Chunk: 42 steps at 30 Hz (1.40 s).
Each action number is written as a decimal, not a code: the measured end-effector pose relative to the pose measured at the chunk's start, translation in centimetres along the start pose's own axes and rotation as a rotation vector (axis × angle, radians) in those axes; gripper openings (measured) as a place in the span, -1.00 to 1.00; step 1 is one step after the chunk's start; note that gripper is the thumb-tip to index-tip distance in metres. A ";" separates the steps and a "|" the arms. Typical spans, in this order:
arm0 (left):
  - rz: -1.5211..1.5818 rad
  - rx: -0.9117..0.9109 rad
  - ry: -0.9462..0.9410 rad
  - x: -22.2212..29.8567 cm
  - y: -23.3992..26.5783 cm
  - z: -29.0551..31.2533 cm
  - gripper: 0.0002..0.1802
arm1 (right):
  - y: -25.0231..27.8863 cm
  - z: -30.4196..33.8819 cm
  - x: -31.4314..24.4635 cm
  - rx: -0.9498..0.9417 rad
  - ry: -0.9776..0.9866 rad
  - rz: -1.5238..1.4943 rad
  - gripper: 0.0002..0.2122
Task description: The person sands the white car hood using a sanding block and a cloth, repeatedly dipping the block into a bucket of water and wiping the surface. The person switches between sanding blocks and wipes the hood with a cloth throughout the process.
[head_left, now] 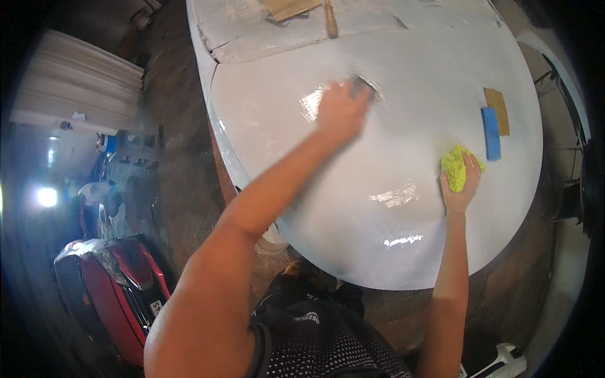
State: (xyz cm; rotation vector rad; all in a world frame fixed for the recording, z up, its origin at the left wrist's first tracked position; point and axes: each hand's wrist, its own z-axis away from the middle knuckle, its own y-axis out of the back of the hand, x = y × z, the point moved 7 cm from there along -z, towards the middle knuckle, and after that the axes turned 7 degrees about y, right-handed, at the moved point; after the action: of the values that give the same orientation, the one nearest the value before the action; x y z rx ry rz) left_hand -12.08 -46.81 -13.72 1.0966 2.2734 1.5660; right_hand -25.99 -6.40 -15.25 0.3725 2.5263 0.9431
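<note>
A white, glossy car hood lies in front of me, wet in patches. My left hand is closed on a dark grey flat pad and presses it against the far middle of the panel; motion blurs the pad, and my fingers partly cover it. On the right, my right hand grips a yellow-green microfiber sponge that rests on the panel. Just beyond that hand, a long blue sanding block lies partly over a tan sheet of sandpaper.
Across the panel's far end, a dusty covering bears a wooden-handled tool and tan sheets. A red car bumper stands on the floor at left. Beneath my left arm is a white tub. A white part lies at lower right.
</note>
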 end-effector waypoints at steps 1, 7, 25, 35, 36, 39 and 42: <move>0.012 -0.072 -0.007 -0.5 0.0 -0.2 -0.60 | 0.1 -0.3 -0.4 0.003 -0.022 -0.018 -0.35; -0.148 0.204 0.260 -11.6 5.1 -5.4 -0.67 | -0.8 -1.0 -1.3 -0.019 -0.001 -0.056 -0.36; -0.189 0.087 0.603 -15.2 6.9 -4.5 -0.54 | -0.5 -0.3 -2.5 -0.099 0.003 -0.101 -0.32; -0.141 0.012 0.251 -8.2 5.1 -1.2 -0.57 | -0.7 -0.1 -0.5 -0.113 -0.004 -0.096 -0.30; -0.064 0.022 0.197 -5.8 6.0 0.2 -0.55 | -0.7 -0.5 -0.2 -0.093 -0.017 -0.092 -0.30; -0.198 0.197 0.520 -15.6 9.1 -2.2 -0.55 | -0.7 -0.3 -1.7 -0.110 -0.020 -0.159 -0.30; -0.098 0.285 0.588 -8.5 4.5 -3.2 -0.59 | -1.0 -0.3 -1.6 -0.124 -0.001 -0.141 -0.30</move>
State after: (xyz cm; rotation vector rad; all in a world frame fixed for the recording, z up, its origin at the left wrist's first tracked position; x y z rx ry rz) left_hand -5.56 -53.94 -10.66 0.6046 2.9493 1.7344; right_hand -24.82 -7.89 -15.29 0.1543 2.4419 1.0368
